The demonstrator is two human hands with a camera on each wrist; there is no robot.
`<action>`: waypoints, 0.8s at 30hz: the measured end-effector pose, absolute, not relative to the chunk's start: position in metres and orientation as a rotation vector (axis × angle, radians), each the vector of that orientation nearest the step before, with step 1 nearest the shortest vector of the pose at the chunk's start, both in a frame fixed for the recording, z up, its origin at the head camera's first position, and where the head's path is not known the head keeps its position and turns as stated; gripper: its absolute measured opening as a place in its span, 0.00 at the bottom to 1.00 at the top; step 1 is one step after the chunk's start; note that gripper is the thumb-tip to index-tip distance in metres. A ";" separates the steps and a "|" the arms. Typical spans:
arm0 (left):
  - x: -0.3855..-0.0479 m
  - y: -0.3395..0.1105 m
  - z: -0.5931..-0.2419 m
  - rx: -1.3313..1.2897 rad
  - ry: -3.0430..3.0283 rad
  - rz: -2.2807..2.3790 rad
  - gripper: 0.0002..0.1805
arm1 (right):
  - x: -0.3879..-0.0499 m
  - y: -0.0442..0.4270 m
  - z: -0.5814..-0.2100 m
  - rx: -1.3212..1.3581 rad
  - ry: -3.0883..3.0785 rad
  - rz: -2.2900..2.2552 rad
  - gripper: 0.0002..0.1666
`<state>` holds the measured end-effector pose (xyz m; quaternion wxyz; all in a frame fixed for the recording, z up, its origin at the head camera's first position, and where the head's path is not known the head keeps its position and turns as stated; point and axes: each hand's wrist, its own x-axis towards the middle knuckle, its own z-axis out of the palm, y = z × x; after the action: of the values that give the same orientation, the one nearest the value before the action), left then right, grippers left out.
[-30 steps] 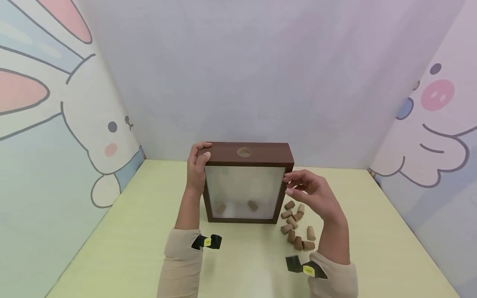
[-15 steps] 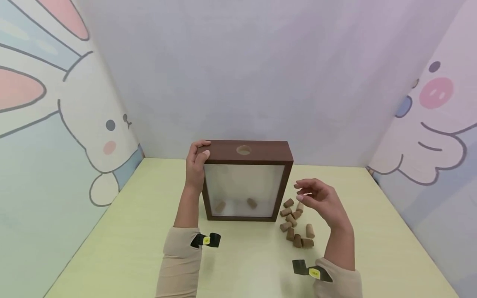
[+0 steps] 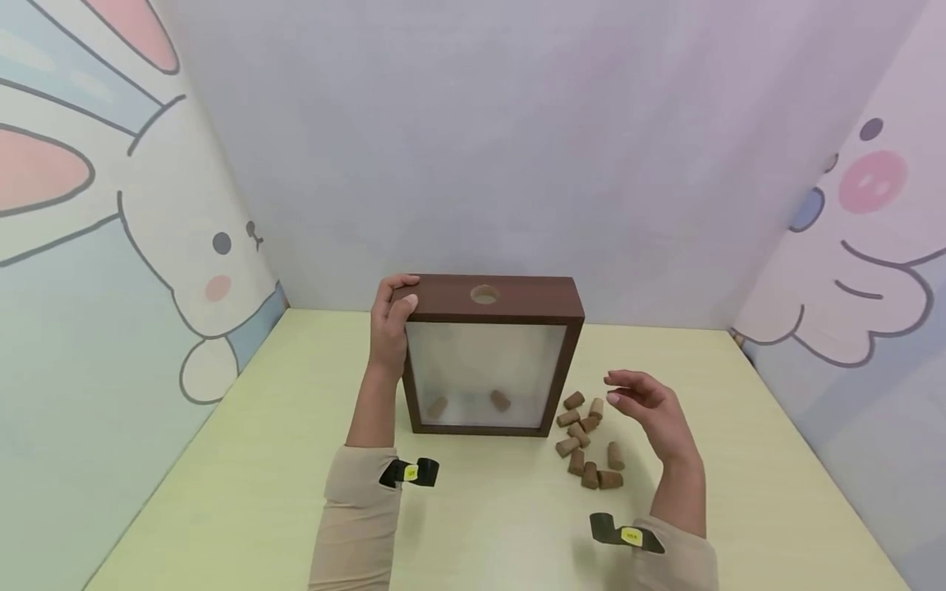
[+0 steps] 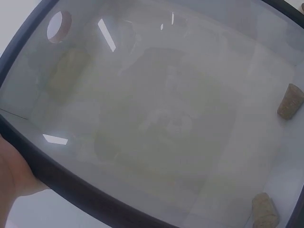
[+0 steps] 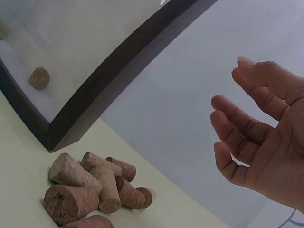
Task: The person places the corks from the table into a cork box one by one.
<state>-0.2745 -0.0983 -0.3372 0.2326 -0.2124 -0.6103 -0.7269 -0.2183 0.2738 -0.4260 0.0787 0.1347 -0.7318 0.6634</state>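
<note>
A: What is seen at the back?
B: A pale backdrop (image 3: 473,148), flanked by a painted rabbit (image 3: 188,246) and a painted pig (image 3: 879,254), both cropped at the head view's edges. Below it, a yellow-green surface (image 3: 473,525) is spread.

A: And in the middle?
B: A dark brown box (image 3: 528,297) is stood upright on the surface, fronted by a clear panel (image 3: 484,361). The inside is veiled by haze and, in the left wrist view, streaked by reflections.

A: How are the hands placed?
B: From beige sleeves (image 3: 362,509), cropped below, two hands are extended. The box's upper left corner is held by the left grip (image 3: 388,332), thumb set on the front edge; by the left wrist view it is mostly cut off. The right grip (image 3: 654,410) is raised right of the box, its fingers loosely bent, a modest gap left before the thumb.

A: And the smallest things?
B: A round hole (image 3: 485,295) is cut in the box's top. Loose corks (image 3: 579,435) are scattered right of the box, some partly hidden by others in the right wrist view. Two inner corks (image 3: 500,400) are dimly seen behind the panel, at the box's bottom.
</note>
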 end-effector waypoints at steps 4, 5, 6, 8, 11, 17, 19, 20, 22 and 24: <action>-0.275 -0.097 -0.337 -0.574 -1.685 -2.000 0.20 | -0.220 0.280 -0.436 0.334 -2.234 1.997 0.22; -0.274 -0.097 -0.337 -0.570 -1.686 -2.000 0.20 | -0.221 0.282 -0.439 0.318 -2.252 1.993 0.23; -0.274 -0.097 -0.337 -0.566 -1.685 -2.002 0.20 | -0.222 0.283 -0.441 0.302 -2.268 1.990 0.24; -0.274 -0.097 -0.337 -0.564 -1.683 -2.004 0.20 | -0.223 0.285 -0.447 0.261 -2.294 1.986 0.25; -0.274 -0.097 -0.337 -0.566 -1.685 -2.001 0.20 | -0.226 0.287 -0.454 0.197 -2.342 1.955 0.25; -0.274 -0.097 -0.337 -0.556 -1.696 -1.998 0.20 | -0.232 0.291 -0.462 0.096 -2.425 1.959 0.27; -0.274 -0.097 -0.337 -0.555 -1.696 -1.996 0.20 | -0.235 0.292 -0.465 0.074 -2.462 1.955 0.29; -0.274 -0.097 -0.337 -0.559 -1.694 -1.999 0.20 | -0.238 0.295 -0.469 0.065 -2.480 1.954 0.30; -0.274 -0.097 -0.336 -0.564 -1.694 -1.999 0.20 | -0.243 0.298 -0.475 0.057 -2.519 1.940 0.32; -0.274 -0.097 -0.337 -0.564 -1.698 -2.000 0.21 | -0.247 0.299 -0.478 0.055 -2.554 1.927 0.33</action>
<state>-0.2740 -0.0971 -0.3366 0.2270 -0.2048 -0.6164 -0.7257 -0.2470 0.2994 -0.4780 -0.0291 0.0172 -0.7979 0.6018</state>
